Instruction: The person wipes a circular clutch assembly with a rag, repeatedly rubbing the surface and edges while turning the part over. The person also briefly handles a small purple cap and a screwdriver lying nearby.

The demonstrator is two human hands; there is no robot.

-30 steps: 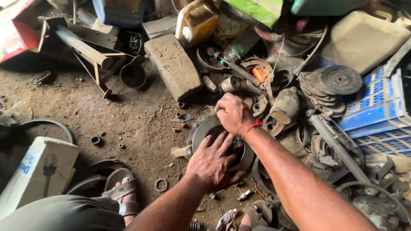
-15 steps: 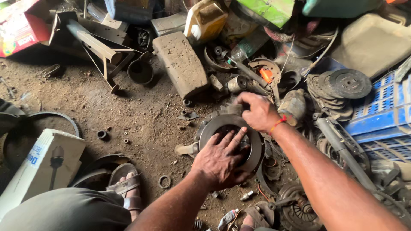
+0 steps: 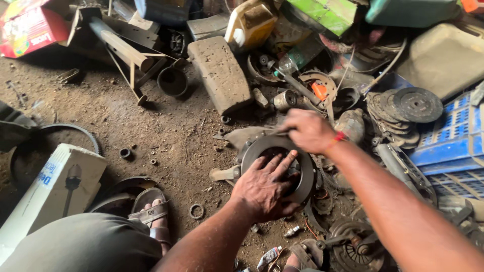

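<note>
two bare hands work over a round metal clutch plate (image 3: 302,176) lying flat on a dirt floor (image 3: 166,131), just right of centre. the left hand (image 3: 266,190) lies open, palm down, fingers spread across the plate's dark middle opening. the right hand (image 3: 308,131) is curled at the plate's far rim, pinching a thin part there; what it grips is blurred and cannot be told.

nearest the viewer, one sandalled foot (image 3: 151,214) rests on the dirt beside a grey-clad knee (image 3: 85,244). one small metal ring (image 3: 196,211) lies just right of the foot. at the left, one white carton (image 3: 48,194) leans beside one large toothed ring (image 3: 75,132). at the lower right sits one clutch assembly (image 3: 353,247).

further out, two small nuts (image 3: 125,152) lie well apart from the plate on open dirt. one grey padded seat block (image 3: 220,74) lies beyond the plate. one stack of dark friction discs (image 3: 408,108) sits to the right, against one blue plastic crate (image 3: 448,136).

farthest away are one yellow oil jug (image 3: 250,22), one red carton (image 3: 30,25) at the top left, and one green box (image 3: 322,12).
</note>
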